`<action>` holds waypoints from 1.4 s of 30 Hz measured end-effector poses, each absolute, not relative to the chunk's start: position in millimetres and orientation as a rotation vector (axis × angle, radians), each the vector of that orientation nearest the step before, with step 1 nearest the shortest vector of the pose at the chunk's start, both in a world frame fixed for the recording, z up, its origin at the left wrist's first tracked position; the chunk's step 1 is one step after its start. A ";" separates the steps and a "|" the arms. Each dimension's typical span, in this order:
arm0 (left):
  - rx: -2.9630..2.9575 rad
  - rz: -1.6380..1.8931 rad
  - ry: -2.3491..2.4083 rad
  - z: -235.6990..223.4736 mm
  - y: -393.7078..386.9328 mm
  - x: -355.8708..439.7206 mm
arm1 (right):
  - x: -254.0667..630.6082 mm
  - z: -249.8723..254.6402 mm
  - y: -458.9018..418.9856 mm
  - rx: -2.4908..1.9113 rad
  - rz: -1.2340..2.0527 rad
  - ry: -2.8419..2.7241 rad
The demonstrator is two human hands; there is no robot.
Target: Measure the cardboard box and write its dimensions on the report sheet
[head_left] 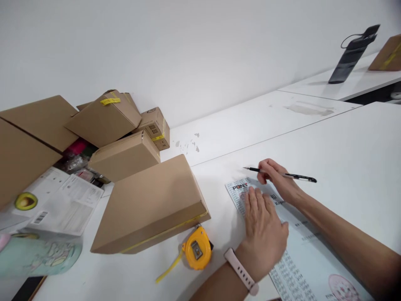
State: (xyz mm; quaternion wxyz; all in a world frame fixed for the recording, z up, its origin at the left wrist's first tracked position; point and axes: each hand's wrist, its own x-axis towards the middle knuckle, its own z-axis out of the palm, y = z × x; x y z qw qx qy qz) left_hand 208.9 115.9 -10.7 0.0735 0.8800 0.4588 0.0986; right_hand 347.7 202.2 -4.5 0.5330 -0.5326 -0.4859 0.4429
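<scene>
My left hand [263, 225] lies flat on a pale blue printed booklet [300, 238], its fingers stretched out over the top left corner by the word PONY. A pink watch band [239, 269] is on that wrist. Above the booklet's top edge, my right hand [278, 177] grips a black pen [300, 177] with its tip pointing left over the white table. Left of my left hand, apart from it, is a yellow tape measure [197, 248] with a short length of tape out. Part of the booklet is hidden under my left hand and right forearm.
A closed cardboard box [153, 200] lies left of the tape measure. More boxes [105, 117] are piled behind it against the wall. White printed papers [65, 205] and a light green bottle [44, 255] are at the left. A dark water bottle [352, 58] stands at the far right.
</scene>
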 end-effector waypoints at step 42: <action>2.536 0.448 1.437 -41.3 130.2 212.0 | 336.8 -28.8 204.9 -1.608 0.738 -1.555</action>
